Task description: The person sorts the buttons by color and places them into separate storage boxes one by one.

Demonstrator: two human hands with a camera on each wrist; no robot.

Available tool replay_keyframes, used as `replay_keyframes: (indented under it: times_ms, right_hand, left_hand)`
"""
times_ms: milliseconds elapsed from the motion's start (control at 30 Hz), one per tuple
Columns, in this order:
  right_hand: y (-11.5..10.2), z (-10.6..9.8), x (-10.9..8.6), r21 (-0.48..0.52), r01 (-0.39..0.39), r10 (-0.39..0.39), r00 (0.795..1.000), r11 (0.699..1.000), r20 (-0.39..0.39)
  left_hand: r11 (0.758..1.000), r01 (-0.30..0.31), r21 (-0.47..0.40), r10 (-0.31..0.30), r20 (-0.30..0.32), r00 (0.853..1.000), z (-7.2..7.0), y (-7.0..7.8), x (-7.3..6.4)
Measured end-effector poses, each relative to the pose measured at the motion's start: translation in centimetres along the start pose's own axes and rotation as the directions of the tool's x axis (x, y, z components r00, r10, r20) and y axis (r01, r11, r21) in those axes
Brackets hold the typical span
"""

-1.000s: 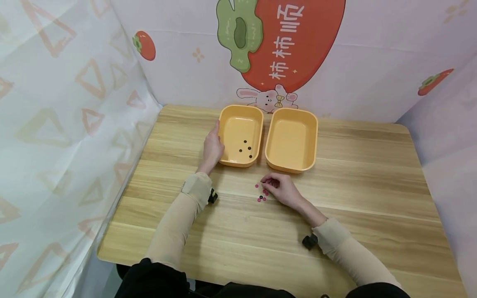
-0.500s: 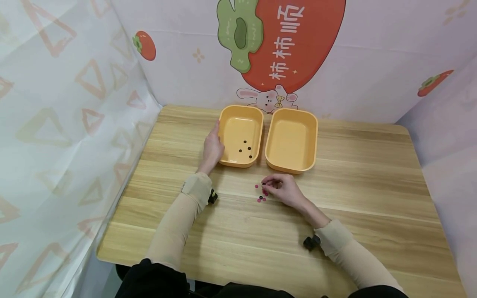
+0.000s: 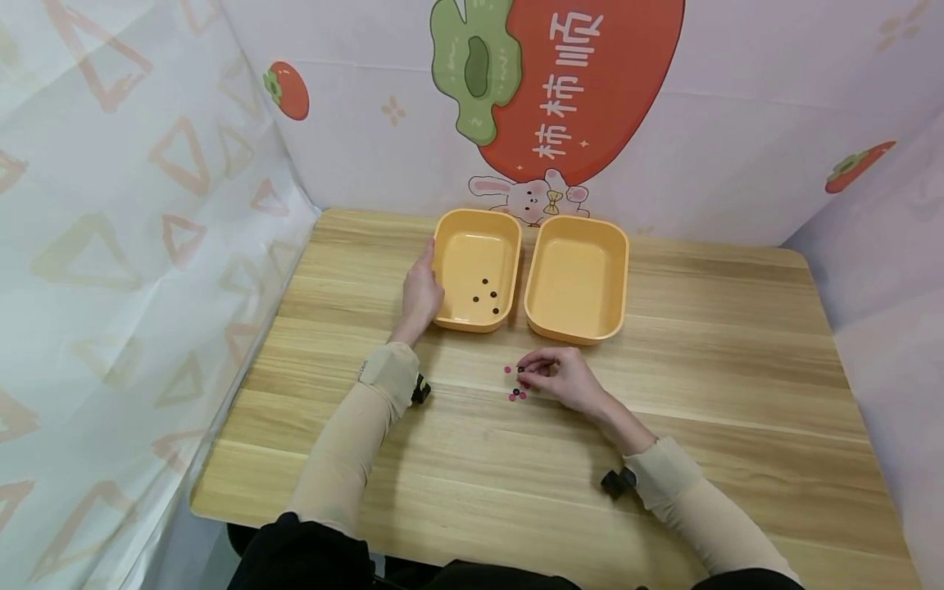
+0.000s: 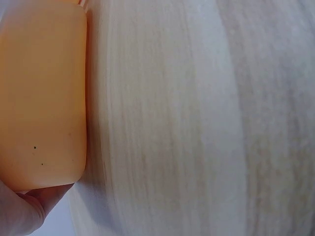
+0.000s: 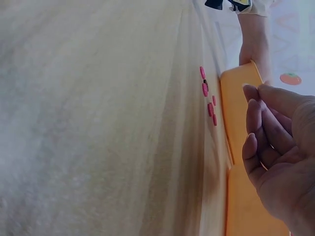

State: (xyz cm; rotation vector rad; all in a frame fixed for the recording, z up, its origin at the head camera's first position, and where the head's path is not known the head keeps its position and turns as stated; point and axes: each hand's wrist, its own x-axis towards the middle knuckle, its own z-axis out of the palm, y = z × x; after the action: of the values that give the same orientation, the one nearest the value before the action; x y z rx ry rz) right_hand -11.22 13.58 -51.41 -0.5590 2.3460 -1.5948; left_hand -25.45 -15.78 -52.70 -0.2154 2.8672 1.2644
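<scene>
A wood-grain surface (image 3: pixel 501 479) carries everything, 12 o'clock pointing away from the person. On it stand two yellow trays: the right tray (image 3: pixel 578 279) at 3 o'clock of the left tray (image 3: pixel 472 250), a narrow gap between them. At the left tray's 9 o'clock, the left hand (image 3: pixel 422 293) grips its side wall. At the right tray's 6 o'clock, the right hand (image 3: pixel 564 381) pinches a black piece (image 3: pixel 520 369) between thumb and forefinger. Pink pieces (image 3: pixel 523 395) lie around its fingertips, toward 7 o'clock of the right tray, one loose black disc (image 3: pixel 516 392) among them. Four black dots (image 3: pixel 493 294) sit inside the left tray, toward its 5 o'clock end.
</scene>
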Motion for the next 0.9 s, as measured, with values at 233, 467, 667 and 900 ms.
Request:
replay_keyframes:
  times_ms: [233, 467, 667, 900]
  right_hand:
    - [-0.5, -0.5, -0.1, -0.003, 0.033, -0.033, 0.999, 0.999, -0.027]
    - [-1.5, -1.2, 0.0, -0.01, 0.144, -0.144, 0.983, 0.99, -0.113]
    - [-2.2, -1.8, 0.1, -0.013, 0.199, -0.199, 0.97, 0.98, -0.139]
    - [-2.5, -2.1, 0.3, -0.021, 0.201, -0.202, 0.968, 0.979, -0.147]
  left_hand:
    - [1.0, 0.008, 0.023, -0.008, 0.005, 1.0, -0.2, 0.4, -0.3]
    - [1.0, 0.024, 0.015, -0.025, 0.017, 1.0, 0.1, 0.0, 0.2]
    - [1.0, 0.024, -0.001, -0.024, 0.017, 1.0, -0.1, 0.1, 0.1]
    - [1.0, 0.009, -0.007, -0.009, 0.006, 1.0, -0.4, 0.5, -0.3]
